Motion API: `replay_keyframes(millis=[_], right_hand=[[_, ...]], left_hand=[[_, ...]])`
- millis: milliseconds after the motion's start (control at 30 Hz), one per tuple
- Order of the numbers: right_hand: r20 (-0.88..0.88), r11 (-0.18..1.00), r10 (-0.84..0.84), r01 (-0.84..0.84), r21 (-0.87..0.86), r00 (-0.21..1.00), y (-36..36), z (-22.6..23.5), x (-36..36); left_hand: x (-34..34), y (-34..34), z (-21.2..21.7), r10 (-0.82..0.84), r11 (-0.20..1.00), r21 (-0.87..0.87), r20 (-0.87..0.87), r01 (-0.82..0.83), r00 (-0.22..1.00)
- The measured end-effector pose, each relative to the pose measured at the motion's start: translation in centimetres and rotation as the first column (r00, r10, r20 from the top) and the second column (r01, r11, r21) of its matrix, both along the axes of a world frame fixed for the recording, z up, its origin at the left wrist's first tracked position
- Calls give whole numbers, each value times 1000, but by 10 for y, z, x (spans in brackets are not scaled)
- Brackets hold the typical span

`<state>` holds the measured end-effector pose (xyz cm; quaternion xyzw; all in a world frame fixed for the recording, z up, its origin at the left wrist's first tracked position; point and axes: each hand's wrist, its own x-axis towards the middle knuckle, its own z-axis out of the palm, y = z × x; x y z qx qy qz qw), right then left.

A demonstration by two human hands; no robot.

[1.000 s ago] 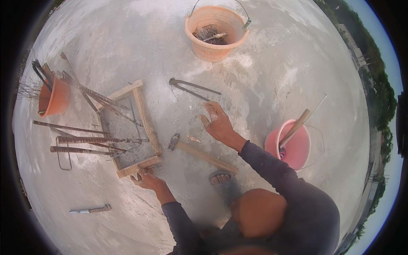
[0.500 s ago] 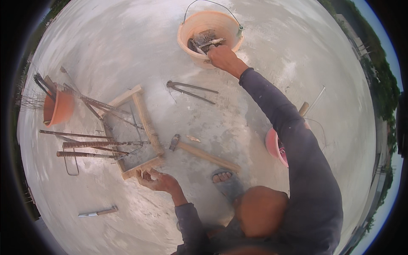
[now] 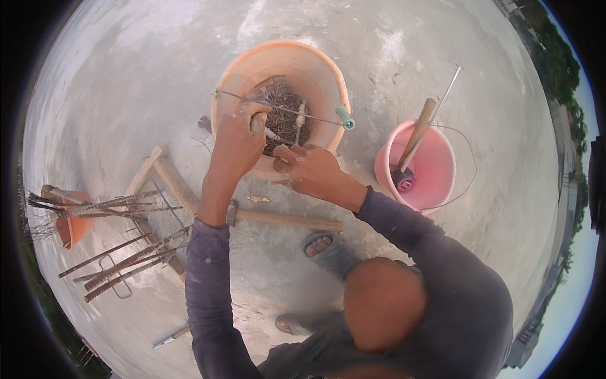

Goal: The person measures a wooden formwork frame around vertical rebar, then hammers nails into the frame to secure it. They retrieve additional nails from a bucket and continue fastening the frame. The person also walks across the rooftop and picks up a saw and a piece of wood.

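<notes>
In front of me stands a pale orange bucket point(image 3: 281, 54) holding a heap of nails point(image 3: 281, 101) and white-handled tools point(image 3: 301, 110). My right hand point(image 3: 312, 167) closes over its near rim, fingers inside and thumb outside. Across the left side of the rim reaches my left hand point(image 3: 240, 136), its fingers curled just under the bucket's thin wire handle point(image 3: 303, 115). One white tool end lies beside those fingertips; whether they grip it is hidden. A green grip point(image 3: 345, 118) sits at the handle's right end.
Right of the bucket is a pink bucket point(image 3: 382, 158) with a wooden-handled tool point(image 3: 416, 132) inside. To the left lie a wooden frame point(image 3: 173, 180), rebar pieces point(image 3: 129, 262) and a tipped orange container point(image 3: 77, 232). A hammer point(image 3: 284, 219) rests before my sandalled foot point(image 3: 328, 249).
The orange bucket has come nearer, with my right hand at its rim. My left hand has left the wooden frame and moved up into the bucket. The wire handle now crosses the bucket's mouth.
</notes>
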<state>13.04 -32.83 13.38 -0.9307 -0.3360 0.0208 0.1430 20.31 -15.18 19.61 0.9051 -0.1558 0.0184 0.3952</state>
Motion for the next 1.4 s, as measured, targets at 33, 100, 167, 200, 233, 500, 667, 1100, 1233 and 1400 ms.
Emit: replay_keyframes(millis=[33, 100, 167, 200, 233, 500, 667, 1100, 1233, 1400], right_hand=[[-12, 999, -2, 2, -37, 1000, 1, -1, 0], [-44, 998, -7, 4, -66, 999, 3, -3, 0], [-73, 999, -8, 5, -41, 997, 2, -5, -2], [-74, 1000, -10, 10, -1, 997, 2, -6, -2], [-61, 999, -8, 11, 45, 998, 1, -7, -3], [5, 1000, -13, 13, 29, 1000, 2, -7, -1], [7, 994, -49, 49, 96, 999, 1, -5, -1], [-68, 999, -17, 20, 51, 998, 1, -5, -2], [-25, 997, -28, 30, 68, 999, 2, -4, -2], [-69, 994, -40, 47, 104, 997, 3, -1, 1]], left_hand=[[22, -5, -11, 16, 996, 93, -18, -14, 1000], [62, -9, -37, 17, 980, 199, -63, -4, 998], [92, -12, -62, 20, 965, 262, -181, 28, 983], [99, -17, -74, -9, 957, 284, -166, 56, 986], [104, -18, -83, -37, 948, 307, -153, 84, 987], [108, -37, -93, 40, 916, 398, -183, 37, 982], [129, -58, -101, 66, 758, 645, -225, 98, 972], [130, -37, -64, -35, 969, -198, -699, -146, 714], [125, -35, -63, -74, 881, -388, -680, -272, 730], [109, -34, -65, -72, 921, 348, -293, 177, 953]])
